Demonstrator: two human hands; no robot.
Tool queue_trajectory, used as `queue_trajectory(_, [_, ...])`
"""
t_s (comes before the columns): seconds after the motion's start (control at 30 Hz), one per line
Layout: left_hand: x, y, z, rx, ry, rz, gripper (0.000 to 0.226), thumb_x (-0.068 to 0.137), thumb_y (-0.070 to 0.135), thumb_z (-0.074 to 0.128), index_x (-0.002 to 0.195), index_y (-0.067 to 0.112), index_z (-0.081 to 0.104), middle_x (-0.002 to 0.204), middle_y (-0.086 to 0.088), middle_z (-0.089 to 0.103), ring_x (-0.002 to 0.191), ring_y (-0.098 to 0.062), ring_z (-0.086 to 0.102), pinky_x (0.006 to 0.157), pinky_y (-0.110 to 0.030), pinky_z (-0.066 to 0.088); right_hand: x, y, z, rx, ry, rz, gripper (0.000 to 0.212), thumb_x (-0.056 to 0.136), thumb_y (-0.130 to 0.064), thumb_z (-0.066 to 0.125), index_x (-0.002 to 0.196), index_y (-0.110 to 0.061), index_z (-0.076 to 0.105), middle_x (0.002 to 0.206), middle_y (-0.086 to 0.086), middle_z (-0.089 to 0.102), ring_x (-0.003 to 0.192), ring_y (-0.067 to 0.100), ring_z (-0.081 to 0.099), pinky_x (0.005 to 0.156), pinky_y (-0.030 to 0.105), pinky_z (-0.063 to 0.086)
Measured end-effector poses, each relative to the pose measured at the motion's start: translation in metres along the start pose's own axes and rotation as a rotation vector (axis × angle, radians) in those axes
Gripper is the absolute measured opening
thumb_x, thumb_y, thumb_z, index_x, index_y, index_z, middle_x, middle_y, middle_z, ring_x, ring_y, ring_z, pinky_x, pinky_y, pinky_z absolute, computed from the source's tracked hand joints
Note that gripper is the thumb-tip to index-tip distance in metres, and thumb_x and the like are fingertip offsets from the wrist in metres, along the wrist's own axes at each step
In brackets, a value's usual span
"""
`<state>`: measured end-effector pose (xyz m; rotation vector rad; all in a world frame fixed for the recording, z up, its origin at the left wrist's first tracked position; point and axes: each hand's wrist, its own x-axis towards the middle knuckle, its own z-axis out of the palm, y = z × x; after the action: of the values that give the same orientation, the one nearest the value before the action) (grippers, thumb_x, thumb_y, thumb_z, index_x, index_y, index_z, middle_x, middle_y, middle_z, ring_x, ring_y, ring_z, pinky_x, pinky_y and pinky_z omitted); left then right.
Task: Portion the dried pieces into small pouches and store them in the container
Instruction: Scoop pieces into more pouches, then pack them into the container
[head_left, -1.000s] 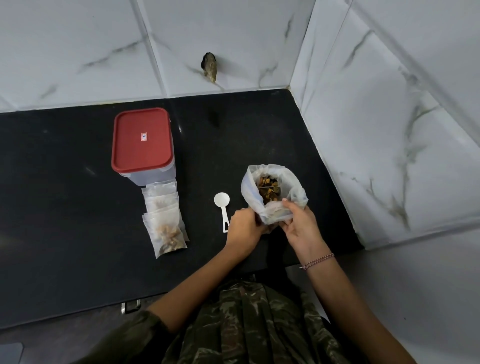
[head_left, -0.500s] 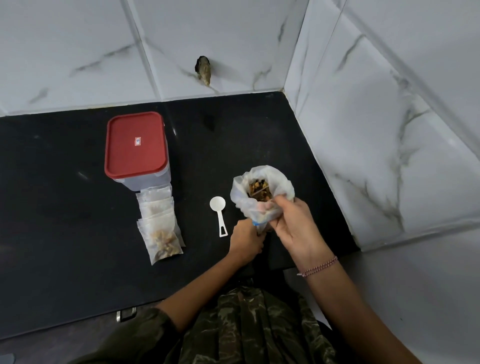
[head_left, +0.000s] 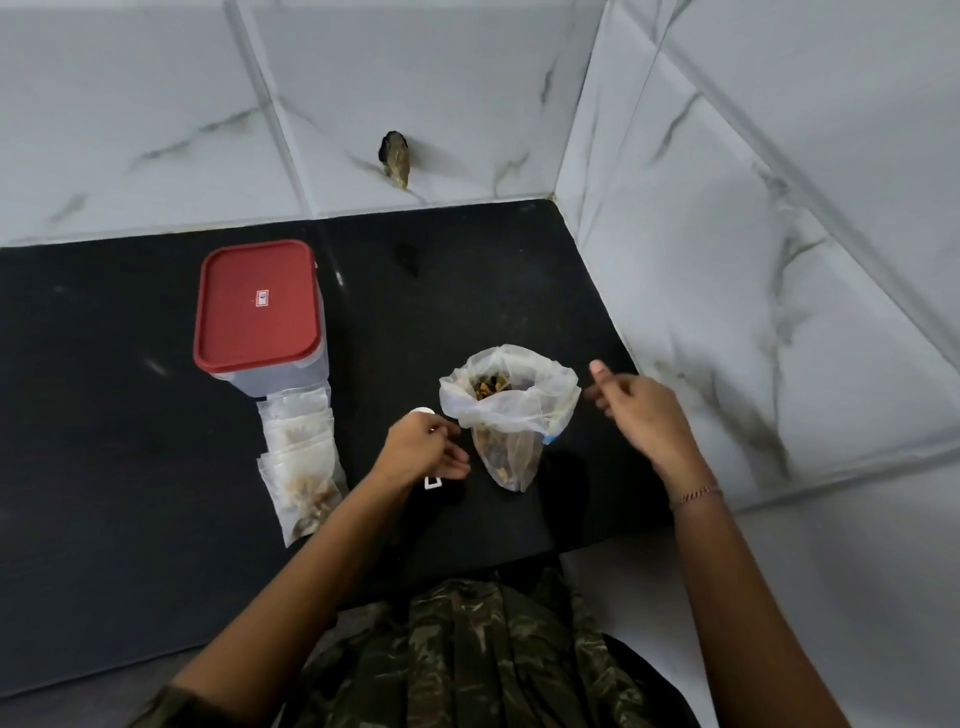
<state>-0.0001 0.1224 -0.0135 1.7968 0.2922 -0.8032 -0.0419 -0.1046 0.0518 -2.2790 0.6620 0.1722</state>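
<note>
A clear plastic bag (head_left: 511, 415) of dried brown pieces stands by itself on the black counter (head_left: 104, 415), its rim folded down and its mouth wide. My left hand (head_left: 423, 449) lies over the white measuring spoon (head_left: 421, 411), just left of the bag. The spoon's bowl and handle end stick out from under the hand, and whether the fingers grip it is hidden. My right hand (head_left: 641, 415) hovers right of the bag, fingers loosely bent, holding nothing. Several small filled pouches (head_left: 301, 457) lie in a row in front of a clear container with a red lid (head_left: 257, 306).
White marble-patterned tiled walls close the counter at the back and on the right. A dark hole (head_left: 395, 158) marks the back wall. The counter's front edge runs just before my camouflage-print clothing (head_left: 467, 649).
Both hands have let go of the bag, which now stands alone. The left hand moved left onto the spoon, and the right hand drew away to the right.
</note>
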Motion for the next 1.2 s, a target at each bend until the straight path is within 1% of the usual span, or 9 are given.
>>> queue_trajectory(0.1, [0.005, 0.016, -0.007, -0.214, 0.087, -0.073, 0.031, 0.105, 0.016, 0.032, 0.113, -0.006, 0.053, 0.081, -0.024, 0.064, 0.07, -0.032, 0.069, 0.059, -0.033, 0.059, 0.04, -0.007, 0.015, 0.422, -0.094, 0.088, 0.039, 0.096, -0.044, 0.045, 0.104, -0.013, 0.066, 0.107, 0.01, 0.067, 0.092, 0.017, 0.062, 0.079, 0.029, 0.052])
queue_trajectory(0.23, [0.004, 0.032, -0.003, -0.349, -0.032, -0.11, 0.027, 0.103, 0.025, 0.041, 0.114, 0.001, 0.05, 0.093, -0.021, 0.065, 0.075, -0.027, 0.069, 0.056, -0.032, 0.058, 0.078, -0.023, 0.039, 0.486, -0.466, 0.237, 0.046, 0.095, -0.044, 0.048, 0.111, -0.003, 0.062, 0.096, 0.011, 0.068, 0.083, 0.017, 0.065, 0.066, 0.025, 0.053])
queue_trajectory(0.43, [0.014, 0.028, 0.005, -0.093, 0.104, 0.111, 0.044, 0.085, 0.006, 0.068, 0.117, 0.022, 0.044, 0.101, -0.004, 0.054, 0.082, -0.016, 0.062, 0.054, -0.025, 0.056, 0.101, -0.025, 0.052, 0.583, -0.679, 0.205, 0.031, 0.084, -0.025, 0.069, 0.105, -0.003, 0.062, 0.096, 0.012, 0.068, 0.089, 0.022, 0.065, 0.083, 0.036, 0.054])
queue_trajectory(0.53, [0.019, 0.03, 0.005, 0.076, 0.219, 0.208, 0.065, 0.079, 0.003, 0.072, 0.131, 0.021, 0.038, 0.093, 0.003, 0.052, 0.085, -0.015, 0.059, 0.077, -0.034, 0.057, 0.104, -0.027, 0.058, 0.514, -0.654, 0.147, 0.019, 0.079, -0.016, 0.074, 0.085, -0.011, 0.057, 0.092, 0.009, 0.064, 0.085, 0.019, 0.063, 0.077, 0.033, 0.054])
queue_trajectory(0.63, [0.028, 0.037, 0.003, 0.103, 0.25, 0.124, 0.079, 0.078, 0.003, 0.071, 0.145, 0.009, 0.028, 0.109, -0.006, 0.058, 0.1, -0.02, 0.059, 0.086, -0.032, 0.051, 0.107, -0.032, 0.064, 0.533, -0.579, 0.107, 0.04, 0.075, -0.006, 0.075, 0.107, -0.015, 0.053, 0.11, 0.011, 0.062, 0.101, 0.023, 0.061, 0.085, 0.037, 0.053])
queue_trajectory(0.8, [0.041, 0.052, -0.009, 0.151, -0.015, -0.011, 0.023, 0.084, 0.002, 0.057, 0.107, 0.003, 0.055, 0.099, -0.012, 0.059, 0.078, -0.015, 0.06, 0.056, -0.022, 0.052, 0.112, -0.042, 0.067, 0.148, -0.509, -0.165, 0.055, 0.077, 0.0, 0.07, 0.125, -0.018, 0.048, 0.102, 0.001, 0.055, 0.096, 0.015, 0.057, 0.083, 0.029, 0.051])
queue_trajectory(0.93, [0.053, 0.058, -0.014, -0.02, -0.013, -0.034, 0.025, 0.09, 0.024, 0.059, 0.111, 0.013, 0.055, 0.101, -0.006, 0.062, 0.094, -0.02, 0.062, 0.072, -0.032, 0.054, 0.116, -0.049, 0.074, -0.07, -0.437, -0.265, 0.045, 0.082, -0.009, 0.068, 0.122, -0.018, 0.049, 0.105, -0.001, 0.055, 0.094, 0.012, 0.056, 0.077, 0.025, 0.046])
queue_trajectory(1.07, [0.058, 0.056, -0.018, -0.418, -0.125, -0.155, 0.024, 0.098, 0.028, 0.047, 0.106, 0.009, 0.059, 0.091, -0.009, 0.066, 0.082, -0.022, 0.065, 0.061, -0.034, 0.052, 0.117, -0.045, 0.083, -0.139, -0.258, -0.351, 0.017, 0.087, -0.012, 0.061, 0.102, -0.017, 0.053, 0.094, 0.0, 0.058, 0.085, 0.016, 0.059, 0.064, 0.022, 0.046])
queue_trajectory(1.2, [0.065, 0.052, -0.02, -0.455, -0.114, -0.084, 0.011, 0.092, 0.02, 0.062, 0.099, 0.016, 0.054, 0.084, -0.003, 0.062, 0.075, -0.015, 0.061, 0.065, -0.032, 0.053, 0.119, -0.044, 0.08, -0.051, -0.369, -0.299, 0.016, 0.091, -0.01, 0.054, 0.106, -0.016, 0.058, 0.097, 0.001, 0.059, 0.092, 0.017, 0.059, 0.072, 0.023, 0.046])
